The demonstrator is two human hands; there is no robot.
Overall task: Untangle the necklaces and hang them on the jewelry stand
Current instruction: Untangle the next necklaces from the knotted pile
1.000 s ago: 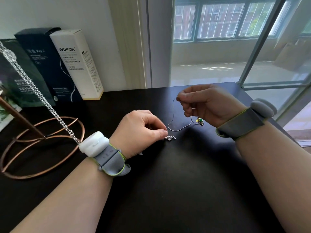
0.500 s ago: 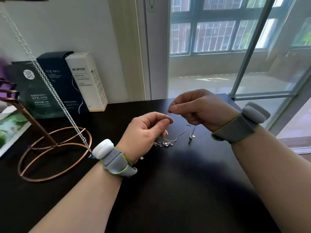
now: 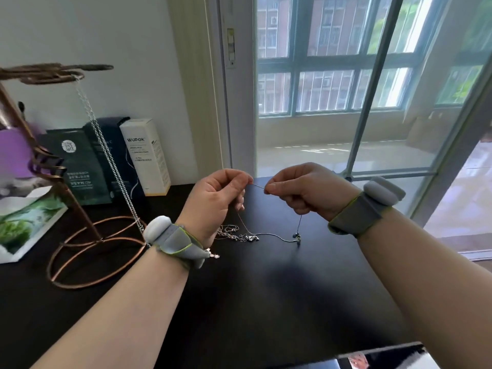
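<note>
One silver chain [image 3: 105, 153] already hangs on the jewelry stand [image 3: 48, 74] at upper left. Mid-frame, the left hand [image 3: 215, 201] and right hand [image 3: 306, 193] each have fingers clamped on a thin necklace [image 3: 257, 186], held above the tangle [image 3: 237, 235] on the table [image 3: 266, 302]. Untangling looks unfinished.

Copper-toned metal on the jewelry stand [image 3: 78, 212], polished and catching the window light. The chunky chain [image 3: 113, 166] is bright silver metal links. The fine necklace [image 3: 258, 186] is a smooth, hair-thin metal strand, and the tangle [image 3: 239, 235] glints silver. The table [image 3: 266, 302] is black and smooth with a dull sheen. The white box [image 3: 145, 155] looks like coated card, faintly glossy. Wristbands [image 3: 175, 241]: grey woven cloth carrying smooth matt white plastic pods.
</note>
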